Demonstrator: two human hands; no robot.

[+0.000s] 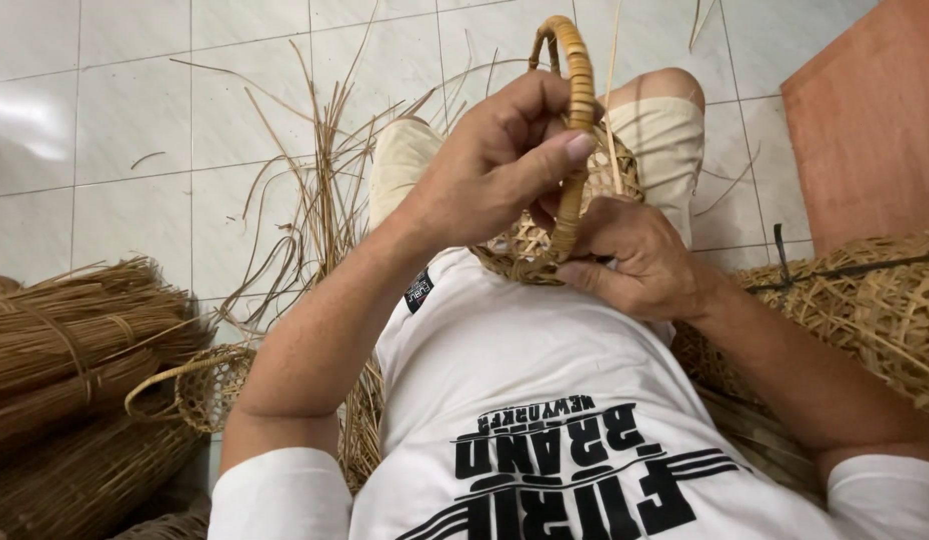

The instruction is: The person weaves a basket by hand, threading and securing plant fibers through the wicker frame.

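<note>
Pinched between my left hand [495, 160] thumb and fingers is the wrapped rattan handle [577, 110], an arch rising from the small woven basket [530, 245] that rests on my lap, near centre in the scene. My right hand [640, 265] closes around the handle's lower end where it meets the basket rim, fingers pressed together on the joint; whether a loose strand lies under them I cannot tell. By my judgement the work is well advanced: the basket body looks fully woven and the handle's upper arc is bound in even turns, while the base of the handle seems to be the part left to secure. Loose rattan strips [325, 190] fan across the tiled floor [115, 120] to the far left. Bundled reeds [65, 340] lie at the near left, with another small handled basket [200, 385] beside them. Coarse woven matting [875, 300] sits at the right, below a reddish board [875, 120].
</note>
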